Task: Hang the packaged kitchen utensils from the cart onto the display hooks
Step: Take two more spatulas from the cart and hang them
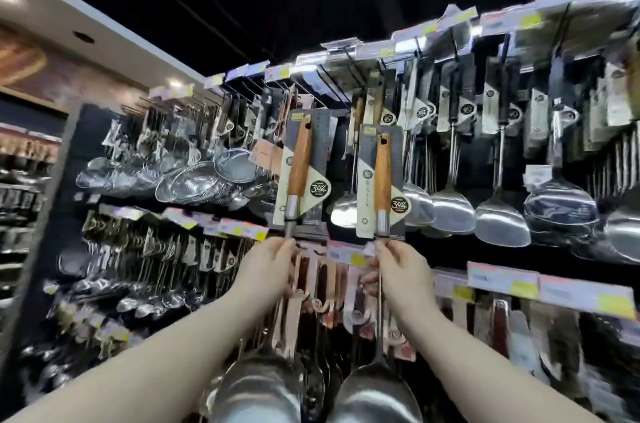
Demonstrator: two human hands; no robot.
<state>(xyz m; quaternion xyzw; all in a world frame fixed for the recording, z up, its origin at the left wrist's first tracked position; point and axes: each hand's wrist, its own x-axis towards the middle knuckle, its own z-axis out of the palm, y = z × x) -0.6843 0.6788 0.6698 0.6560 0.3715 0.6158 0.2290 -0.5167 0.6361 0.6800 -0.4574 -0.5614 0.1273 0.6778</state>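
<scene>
While raised toward the display, both arms up, each gripping a ladle by its metal shaft. Far left: mesh strainers [194,176] hanging on upper row, small utensils on hooks below w/ yellow price tags. Left hand [268,268] pinched round shaft of left ladle [300,166], just under its card pkg; wooden handle up, tilted slightly right, bowl down at bottom edge. Right hand [403,272] clenched on shaft of right ladle [382,180], same pkg w/ "304" badge, handle upright, top near the display hooks [341,76] but not seen hooked on. Right of that: hung steel spatulas [450,204], ladles, more carded tools. Lower shelf strip [550,287] w/ yellow labels. Motion blur thru much of the rack.
</scene>
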